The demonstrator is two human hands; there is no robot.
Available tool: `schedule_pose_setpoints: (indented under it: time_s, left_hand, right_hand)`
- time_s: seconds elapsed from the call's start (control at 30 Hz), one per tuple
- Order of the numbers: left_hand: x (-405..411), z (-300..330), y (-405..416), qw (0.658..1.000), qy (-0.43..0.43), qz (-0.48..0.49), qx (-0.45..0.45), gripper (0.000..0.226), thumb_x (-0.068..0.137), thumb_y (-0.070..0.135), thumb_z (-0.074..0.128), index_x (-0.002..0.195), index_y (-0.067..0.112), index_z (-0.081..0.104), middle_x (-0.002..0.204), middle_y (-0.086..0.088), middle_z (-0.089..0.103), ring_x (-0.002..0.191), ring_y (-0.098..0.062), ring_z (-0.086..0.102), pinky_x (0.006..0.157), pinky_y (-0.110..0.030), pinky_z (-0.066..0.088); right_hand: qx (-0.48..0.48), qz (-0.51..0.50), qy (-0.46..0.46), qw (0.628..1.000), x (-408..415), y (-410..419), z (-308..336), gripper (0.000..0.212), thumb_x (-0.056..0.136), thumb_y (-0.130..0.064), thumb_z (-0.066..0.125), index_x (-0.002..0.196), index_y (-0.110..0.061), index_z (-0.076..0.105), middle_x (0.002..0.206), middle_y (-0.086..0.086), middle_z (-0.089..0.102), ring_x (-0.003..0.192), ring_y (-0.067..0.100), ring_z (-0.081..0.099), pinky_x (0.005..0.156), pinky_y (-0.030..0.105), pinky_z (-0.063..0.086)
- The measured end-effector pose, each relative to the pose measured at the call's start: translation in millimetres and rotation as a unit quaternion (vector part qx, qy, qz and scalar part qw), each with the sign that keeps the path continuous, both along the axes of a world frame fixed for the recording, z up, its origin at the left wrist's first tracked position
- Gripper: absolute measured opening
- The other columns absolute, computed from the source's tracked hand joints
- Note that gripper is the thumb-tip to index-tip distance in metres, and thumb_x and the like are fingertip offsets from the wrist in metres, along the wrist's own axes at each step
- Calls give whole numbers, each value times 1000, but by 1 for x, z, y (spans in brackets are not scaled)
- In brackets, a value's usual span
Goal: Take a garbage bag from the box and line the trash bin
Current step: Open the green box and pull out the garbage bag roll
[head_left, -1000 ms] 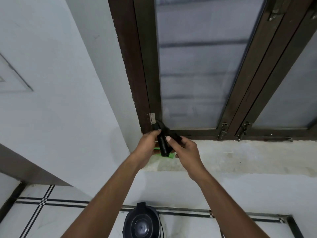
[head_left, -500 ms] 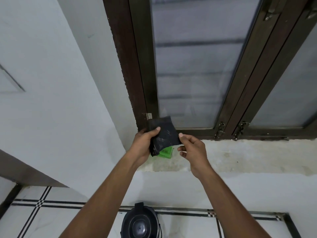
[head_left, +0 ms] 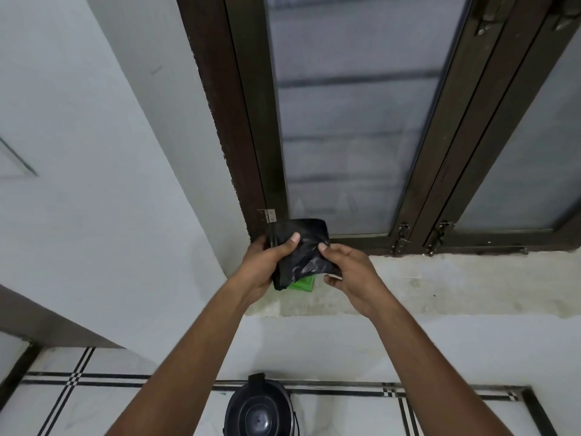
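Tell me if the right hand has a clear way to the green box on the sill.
Probably yes. The right hand hovers just beside the green box, nothing between them, though it pinches the folded black garbage bag, which overhangs most of the box and would need shifting.

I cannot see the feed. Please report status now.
Left hand and right hand both grip folded black garbage bag. Green box on sill. Bin below, unlined. Nothing blocking.
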State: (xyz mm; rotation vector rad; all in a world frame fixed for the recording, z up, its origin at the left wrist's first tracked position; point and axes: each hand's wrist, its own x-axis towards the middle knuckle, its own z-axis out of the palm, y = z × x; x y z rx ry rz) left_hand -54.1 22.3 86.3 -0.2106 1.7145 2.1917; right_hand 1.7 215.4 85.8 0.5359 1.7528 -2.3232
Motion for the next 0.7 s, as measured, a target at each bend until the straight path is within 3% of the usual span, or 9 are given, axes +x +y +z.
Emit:
schedule_pose_setpoints:
  time_s: [0.1,0.2,0.27,0.33,0.43,0.57,0.63,0.7]
  left_hand:
    - [-3,-6,-11,999,-23,27,10,48,90,25,90,132,6,76,126,-11,82,117,-29,80,108,-44,61]
    - [-4,-10,-18,998,-49,40,21,43,95,27,86,134,10,76,126,-9,83,117,-30,80,99,-42,63]
    - [-5,-12,-17,996,-61,45,41,41,101,28,78,139,14,74,129,-9,82,119,-30,79,95,-43,63]
    - [-8,-15,-17,996,-57,47,52,41,105,33,73,144,19,70,133,-7,80,123,-30,77,103,-47,62]
    - [-10,-12,-14,997,-48,54,33,38,107,38,70,140,20,72,130,-5,82,122,-29,78,106,-47,60]
    - [-16,-16,-4,994,-41,104,2,38,108,34,70,137,9,69,127,-11,81,125,-36,75,108,-50,57]
    - [-18,-18,2,991,-34,126,-8,42,107,35,70,138,9,62,126,-15,76,126,-40,71,111,-56,56]
    - [-16,-14,9,991,-26,134,-11,43,108,34,68,144,14,55,133,-12,70,121,-34,70,106,-52,58]
  right_hand:
    - [-27,-131,-7,991,-10,15,-8,25,106,-23,75,82,-20,67,82,-1,74,73,15,63,68,30,51]
    - [-25,-185,-9,982,-13,28,-15,30,107,-27,74,82,-20,60,86,1,65,67,15,56,65,30,47]
    - [-29,-187,-13,982,-13,31,-17,27,106,-30,75,85,-20,61,90,1,66,74,18,57,66,31,47]
    - [-53,-194,-29,979,-12,30,-14,20,105,-38,76,101,-20,69,105,0,76,94,23,67,73,34,52]
    - [-142,-160,-81,974,-2,14,-12,55,93,-64,79,132,-25,73,132,6,76,123,30,70,94,44,61]
    - [-243,-95,-208,943,20,-19,-16,102,69,-85,85,142,-18,62,147,23,60,124,40,68,101,53,62]
    - [-268,-77,-257,925,30,-35,-13,112,61,-88,87,141,-21,49,147,30,50,125,47,67,102,61,62]
    - [-309,-42,-280,908,38,-50,-14,122,58,-92,86,149,-22,43,154,32,44,127,55,64,105,73,56]
